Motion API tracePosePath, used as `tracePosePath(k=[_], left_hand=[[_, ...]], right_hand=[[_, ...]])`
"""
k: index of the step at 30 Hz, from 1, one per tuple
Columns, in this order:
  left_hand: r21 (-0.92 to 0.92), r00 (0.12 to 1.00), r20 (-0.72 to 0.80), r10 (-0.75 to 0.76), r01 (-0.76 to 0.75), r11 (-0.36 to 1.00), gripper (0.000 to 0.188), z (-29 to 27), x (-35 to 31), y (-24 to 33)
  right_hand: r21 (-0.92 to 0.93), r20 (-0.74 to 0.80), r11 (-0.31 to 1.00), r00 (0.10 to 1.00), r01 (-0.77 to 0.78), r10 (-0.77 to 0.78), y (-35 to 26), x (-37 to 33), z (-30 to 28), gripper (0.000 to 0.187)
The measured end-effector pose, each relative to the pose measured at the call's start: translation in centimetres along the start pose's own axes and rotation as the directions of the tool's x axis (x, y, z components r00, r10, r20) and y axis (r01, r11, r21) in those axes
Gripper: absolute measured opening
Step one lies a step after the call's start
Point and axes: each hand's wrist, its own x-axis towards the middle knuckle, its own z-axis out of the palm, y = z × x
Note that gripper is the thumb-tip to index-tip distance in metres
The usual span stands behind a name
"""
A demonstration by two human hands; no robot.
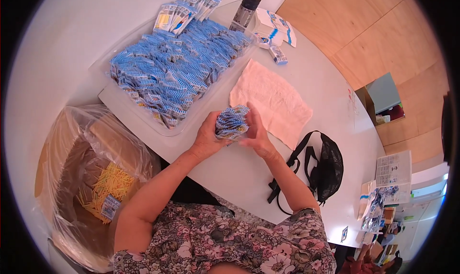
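Note:
A thick stack of small blue-and-white sachets (pixel 232 122) stands between my hands above the table's near edge, crimped edges upward. My left hand (pixel 208 136) grips the stack from its left side. On the other side my right hand (pixel 259 136) curves around it, with fingers along the far right and thumb at the near right. Left of and beyond my hands, a clear plastic tub (pixel 178 130) is heaped with many more such sachets (pixel 167 72). Several sachets (pixel 184 12) lie in a fanned row at its far rim.
A pale pink cloth (pixel 270 99) lies just beyond my right hand, with a black mesh bag (pixel 330 168) to the right. At the back stand a dark bottle (pixel 245 11) and white-blue cartons (pixel 272 27). A lined cardboard box (pixel 72 178) holding yellow sticks (pixel 112 183) sits lower left.

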Motion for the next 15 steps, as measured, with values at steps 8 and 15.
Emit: tracePosePath(k=[8,15], left_hand=[[-0.206,0.996,-0.068,0.059,-0.072,0.976,0.082,0.7,-0.6,0.1],[0.011,0.999,-0.038,0.031,-0.031,0.999,0.089,-0.1,-0.5,0.6]], right_hand=[[0.229,-0.104,0.967,0.985,-0.109,0.136,0.5,0.3,3.4,0.109],[-0.524,-0.073,0.852,0.996,0.006,-0.051,-0.8,0.8,0.2,0.105]])
